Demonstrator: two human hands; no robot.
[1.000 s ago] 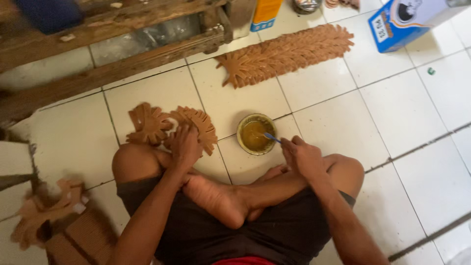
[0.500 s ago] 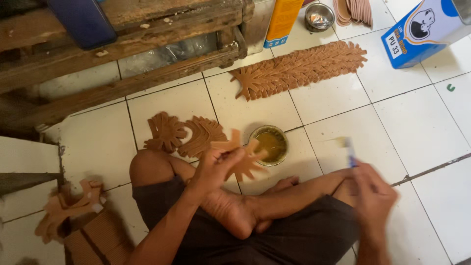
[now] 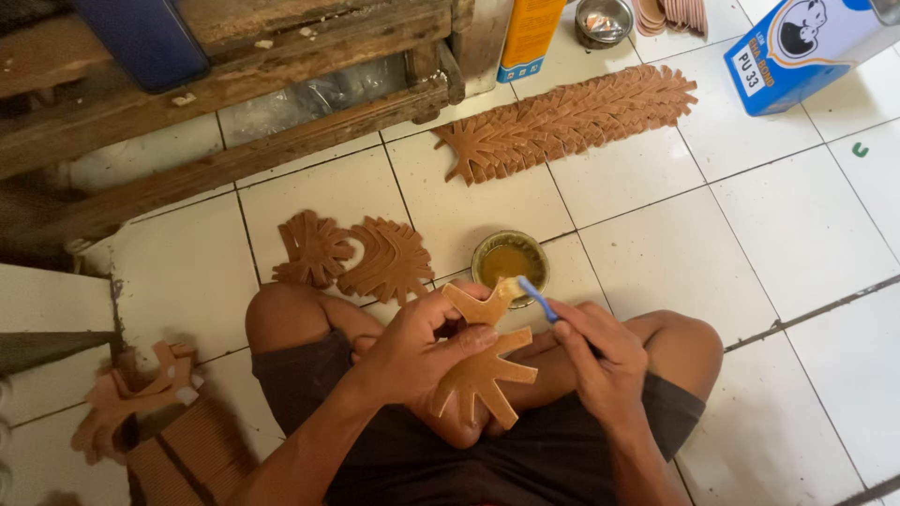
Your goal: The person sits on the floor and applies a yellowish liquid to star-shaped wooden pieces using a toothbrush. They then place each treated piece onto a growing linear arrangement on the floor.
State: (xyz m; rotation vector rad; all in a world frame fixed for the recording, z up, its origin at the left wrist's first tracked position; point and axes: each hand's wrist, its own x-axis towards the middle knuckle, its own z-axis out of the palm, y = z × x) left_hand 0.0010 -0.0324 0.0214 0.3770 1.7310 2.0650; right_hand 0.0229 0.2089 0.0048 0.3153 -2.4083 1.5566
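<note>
While the left hand (image 3: 412, 351) grips a branched cutout (image 3: 483, 361), right-hand fingers (image 3: 586, 328) pinch a blue brush (image 3: 537, 298) beside the glue bowl (image 3: 509, 260).

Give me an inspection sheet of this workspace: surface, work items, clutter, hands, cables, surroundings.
Surface: white tile floor, grout lines dark.
Work items: finger-shaped brown cutout held over the lap; blue brush at its top edge; small pot of yellowish liquid just beyond.
Clutter: two cutouts by the knee; long fanned row; pile at left; blue box, orange can, metal cup.
Hands: left hand grips the cutout; right hand holds the brush.
Cables: nothing seen.
Surroundings: wooden pallet at top left.
</note>
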